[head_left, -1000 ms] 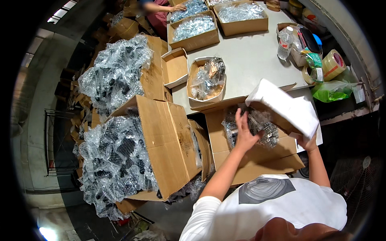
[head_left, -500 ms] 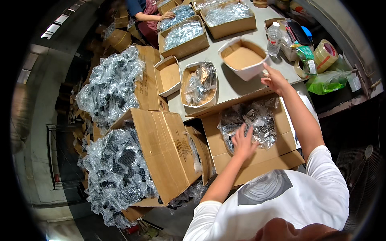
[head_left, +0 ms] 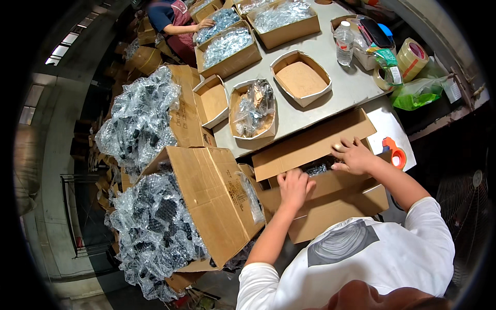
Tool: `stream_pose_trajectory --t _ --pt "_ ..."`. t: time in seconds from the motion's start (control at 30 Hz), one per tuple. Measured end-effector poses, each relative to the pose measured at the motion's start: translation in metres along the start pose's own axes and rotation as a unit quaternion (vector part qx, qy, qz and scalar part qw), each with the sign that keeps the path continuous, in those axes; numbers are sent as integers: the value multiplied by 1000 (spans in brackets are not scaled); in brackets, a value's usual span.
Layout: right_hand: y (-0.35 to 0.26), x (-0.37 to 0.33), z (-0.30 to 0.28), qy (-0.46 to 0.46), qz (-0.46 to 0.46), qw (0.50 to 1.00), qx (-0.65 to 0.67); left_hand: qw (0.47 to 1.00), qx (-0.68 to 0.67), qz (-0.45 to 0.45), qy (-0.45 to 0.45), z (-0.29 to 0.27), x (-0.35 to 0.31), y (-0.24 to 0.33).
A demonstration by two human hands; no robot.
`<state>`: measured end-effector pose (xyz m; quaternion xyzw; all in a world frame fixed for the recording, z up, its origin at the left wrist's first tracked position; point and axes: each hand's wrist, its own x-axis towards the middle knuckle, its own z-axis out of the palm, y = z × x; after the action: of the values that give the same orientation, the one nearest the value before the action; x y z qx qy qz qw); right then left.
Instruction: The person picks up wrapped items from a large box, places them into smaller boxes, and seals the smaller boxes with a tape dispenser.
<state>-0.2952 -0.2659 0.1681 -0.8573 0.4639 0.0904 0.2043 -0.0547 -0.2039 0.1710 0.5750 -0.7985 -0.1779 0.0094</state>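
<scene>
In front of me stands a brown cardboard carton, its far flap (head_left: 315,144) raised at a slant and its near flap (head_left: 338,199) folded outward on my side. Through the gap between the flaps a little of the bagged metal parts (head_left: 316,169) shows; the flaps cover the others. My left hand (head_left: 294,187) is closed with curled fingers over a flap edge at the carton's left. Across the opening, my right hand (head_left: 354,156) rests against the flaps at the right, its fingers spread and the thumb pointing left. It holds no loose item.
Three open cardboard trays stand beyond the carton: one bare (head_left: 301,80), one with bagged parts (head_left: 253,111), one narrow (head_left: 212,98). Large cartons of bubble-wrapped items (head_left: 155,222) crowd the left. An orange tape dispenser (head_left: 397,155) and a water bottle (head_left: 344,44) are right. A co-worker's hand (head_left: 205,24) is far left.
My right hand has let go of the bare tray, now standing on the table, and come back to the carton. My left hand has left the bagged parts, and the flaps have moved inward over them.
</scene>
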Motion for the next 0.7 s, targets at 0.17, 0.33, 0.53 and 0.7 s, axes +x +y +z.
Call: stream_pose_trajectory --t 0.17,0.33,0.53,0.7 --pt "24 -2 23 119 79 988 58 989 -28 -3 148 70 31 -33" --pt "87 -52 91 350 396 840 126 993 46 -23 107 93 29 -32" --pt "129 -87 159 83 428 888 151 992 59 50 99 87 32 -18" --pt "118 -92 125 159 459 869 92 985 25 83 148 95 37 -35"
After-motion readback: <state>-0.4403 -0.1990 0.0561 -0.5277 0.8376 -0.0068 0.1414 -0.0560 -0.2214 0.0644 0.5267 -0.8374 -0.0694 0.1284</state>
